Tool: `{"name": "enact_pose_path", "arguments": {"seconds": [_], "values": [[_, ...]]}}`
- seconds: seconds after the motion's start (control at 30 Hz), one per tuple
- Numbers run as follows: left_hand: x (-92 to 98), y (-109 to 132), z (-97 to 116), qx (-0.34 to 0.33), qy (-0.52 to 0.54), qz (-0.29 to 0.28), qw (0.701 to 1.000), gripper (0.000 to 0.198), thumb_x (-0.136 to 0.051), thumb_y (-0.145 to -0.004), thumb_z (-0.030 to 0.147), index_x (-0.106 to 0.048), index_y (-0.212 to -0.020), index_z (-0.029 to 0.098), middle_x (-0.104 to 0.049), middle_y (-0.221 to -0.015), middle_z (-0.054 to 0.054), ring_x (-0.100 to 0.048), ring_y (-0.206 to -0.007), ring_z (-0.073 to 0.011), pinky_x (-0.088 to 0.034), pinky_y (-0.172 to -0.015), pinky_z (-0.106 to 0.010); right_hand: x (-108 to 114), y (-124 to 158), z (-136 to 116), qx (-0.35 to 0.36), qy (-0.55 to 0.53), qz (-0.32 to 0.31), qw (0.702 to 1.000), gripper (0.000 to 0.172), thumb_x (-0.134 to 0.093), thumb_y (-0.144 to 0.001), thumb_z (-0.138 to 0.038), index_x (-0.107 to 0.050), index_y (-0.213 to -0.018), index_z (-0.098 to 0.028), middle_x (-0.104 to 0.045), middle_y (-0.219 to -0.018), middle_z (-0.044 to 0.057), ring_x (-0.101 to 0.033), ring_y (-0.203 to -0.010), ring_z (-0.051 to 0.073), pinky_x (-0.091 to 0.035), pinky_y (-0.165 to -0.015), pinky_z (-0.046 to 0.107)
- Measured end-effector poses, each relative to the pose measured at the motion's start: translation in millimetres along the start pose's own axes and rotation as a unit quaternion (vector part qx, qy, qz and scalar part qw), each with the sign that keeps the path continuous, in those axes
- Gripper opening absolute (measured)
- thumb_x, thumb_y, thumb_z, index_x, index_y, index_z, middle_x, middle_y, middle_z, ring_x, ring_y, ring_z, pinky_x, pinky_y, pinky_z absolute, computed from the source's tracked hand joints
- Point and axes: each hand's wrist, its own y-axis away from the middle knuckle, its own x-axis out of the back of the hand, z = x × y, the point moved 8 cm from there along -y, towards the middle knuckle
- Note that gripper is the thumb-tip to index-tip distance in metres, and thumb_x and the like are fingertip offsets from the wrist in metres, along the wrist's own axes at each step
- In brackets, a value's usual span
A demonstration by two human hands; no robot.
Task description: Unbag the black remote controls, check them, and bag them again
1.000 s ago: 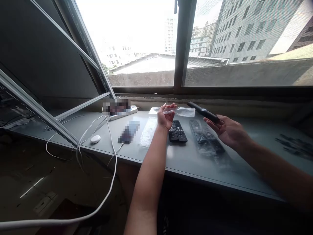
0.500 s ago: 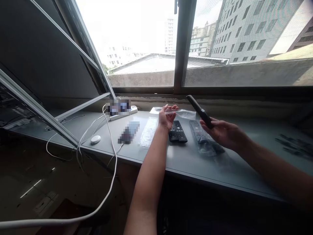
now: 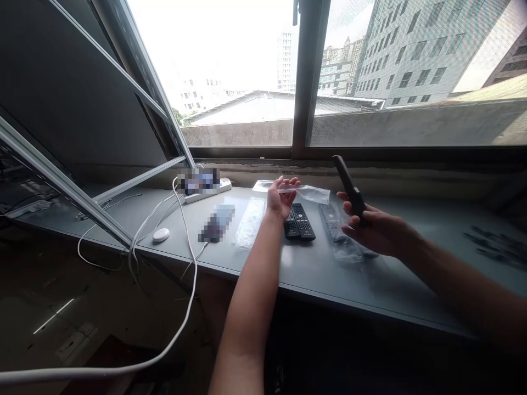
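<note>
My right hand [image 3: 373, 229] grips a black remote control [image 3: 349, 187] by its lower end, the remote tilted nearly upright above the grey sill. My left hand [image 3: 280, 198] is raised with fingertips pinching the edge of a clear plastic bag [image 3: 309, 192] that stretches toward the right. Beneath my left hand two black remotes [image 3: 299, 221] lie side by side, buttons up. Under my right hand lie bagged remotes [image 3: 343, 237] in clear plastic.
An empty clear bag [image 3: 249, 222] lies left of the remotes. A blurred phone [image 3: 216, 222], a white puck [image 3: 160, 234], a power strip [image 3: 203, 186] and white cables [image 3: 181, 241] occupy the left of the sill [image 3: 313, 271]. Metal window frames [image 3: 66, 189] slant at left.
My right hand has swung the black remote from lying flat and pointing left to nearly upright, and drawn slightly nearer. My left hand with the bag has stayed in place.
</note>
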Motion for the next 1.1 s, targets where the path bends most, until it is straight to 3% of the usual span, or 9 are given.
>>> {"name": "enact_pose_path", "arguments": {"seconds": [0.1, 0.2, 0.3, 0.43, 0.6, 0.7, 0.8, 0.9, 1.1], "values": [[-0.8, -1, 0, -0.004, -0.004, -0.008, 1.0, 0.017, -0.068, -0.11, 0.029, -0.073, -0.099, 0.017, -0.086, -0.117, -0.013, -0.085, -0.099, -0.0196, -0.063, -0.07, -0.022, 1, 0, 5, -0.024, -0.04, 0.02, 0.999, 0.045, -0.064, -0.102, -0.038, -0.074, -0.146, -0.04, -0.083, -0.122, 0.004, -0.08, -0.086, 0.023, -0.071, -0.098, 0.055], [-0.5, -1, 0, -0.001, 0.002, -0.003, 1.0, 0.015, -0.069, -0.11, 0.029, -0.073, -0.102, 0.017, -0.086, -0.117, -0.013, -0.085, -0.101, -0.0201, -0.063, -0.072, -0.023, -5, 0, 2, -0.049, -0.09, 0.027, 0.994, 0.039, -0.059, -0.108, -0.045, -0.077, -0.141, -0.035, -0.076, -0.103, 0.004, -0.065, -0.067, 0.018, -0.071, -0.078, 0.042], [0.2, -1, 0, 0.002, 0.009, 0.005, 1.0, 0.013, -0.07, -0.11, 0.028, -0.074, -0.105, 0.017, -0.086, -0.119, -0.013, -0.085, -0.102, -0.0208, -0.063, -0.071, -0.023, -15, -1, -8, -0.064, -0.109, 0.029, 0.992, 0.045, -0.053, -0.112, -0.055, -0.076, -0.143, -0.031, -0.06, -0.082, 0.001, -0.043, -0.053, 0.016, -0.055, -0.051, 0.032], [-0.1, -1, 0, 0.002, 0.005, 0.0, 1.0, 0.013, -0.07, -0.109, 0.028, -0.074, -0.104, 0.017, -0.086, -0.12, -0.013, -0.085, -0.102, -0.0205, -0.063, -0.069, -0.022, -24, -1, -20, -0.064, -0.131, 0.028, 0.989, 0.051, -0.041, -0.117, -0.063, -0.076, -0.134, -0.031, -0.042, -0.074, -0.004, -0.023, -0.051, 0.016, -0.04, -0.043, 0.03], [-0.3, -1, 0, -0.003, -0.007, -0.005, 1.0, 0.02, -0.067, -0.111, 0.029, -0.072, -0.096, 0.017, -0.086, -0.118, -0.013, -0.085, -0.099, -0.019, -0.062, -0.069, -0.022, -26, 0, -17, -0.086, -0.246, 0.037, 0.965, 0.045, -0.048, -0.116, -0.056, -0.08, -0.131, -0.028, -0.042, -0.074, -0.002, -0.034, -0.055, 0.017, -0.045, -0.045, 0.028], [0.1, -2, 0, -0.006, -0.008, -0.006, 1.0, 0.019, -0.069, -0.11, 0.029, -0.072, -0.096, 0.017, -0.086, -0.116, -0.013, -0.084, -0.098, -0.0191, -0.062, -0.07, -0.022, -23, -1, -16, -0.062, -0.215, 0.026, 0.974, 0.051, -0.051, -0.112, -0.068, -0.081, -0.121, -0.027, -0.051, -0.082, 0.003, -0.046, -0.064, 0.021, -0.053, -0.05, 0.033], [1.1, -3, -1, -0.004, -0.002, -0.006, 1.0, 0.015, -0.07, -0.109, 0.029, -0.074, -0.101, 0.017, -0.086, -0.116, -0.012, -0.085, -0.099, -0.0196, -0.062, -0.069, -0.023, -17, -1, -9, -0.055, -0.171, 0.017, 0.984, 0.04, -0.058, -0.11, -0.064, -0.079, -0.111, -0.03, -0.06, -0.095, 0.006, -0.051, -0.067, 0.021, -0.056, -0.052, 0.032], [1.1, -3, -1, 0.0, 0.002, -0.005, 1.0, 0.014, -0.07, -0.109, 0.029, -0.074, -0.103, 0.017, -0.086, -0.115, -0.012, -0.085, -0.097, -0.0192, -0.062, -0.068, -0.022, -11, -2, 1, -0.07, -0.156, 0.025, 0.985, 0.021, -0.071, -0.105, -0.048, -0.079, -0.117, -0.033, -0.068, -0.105, 0.004, -0.051, -0.064, 0.018, -0.054, -0.048, 0.029], [-2.4, 0, 1, -0.002, -0.002, -0.008, 1.0, 0.021, -0.067, -0.111, 0.028, -0.07, -0.094, 0.017, -0.086, -0.106, -0.01, -0.084, -0.088, -0.0165, -0.062, -0.066, -0.02, -19, -2, 1, -0.105, -0.22, 0.018, 0.97, 0.031, -0.068, -0.11, -0.049, -0.079, -0.133, -0.03, -0.072, -0.099, 0.004, -0.047, -0.056, 0.015, -0.051, -0.042, 0.025]]}}
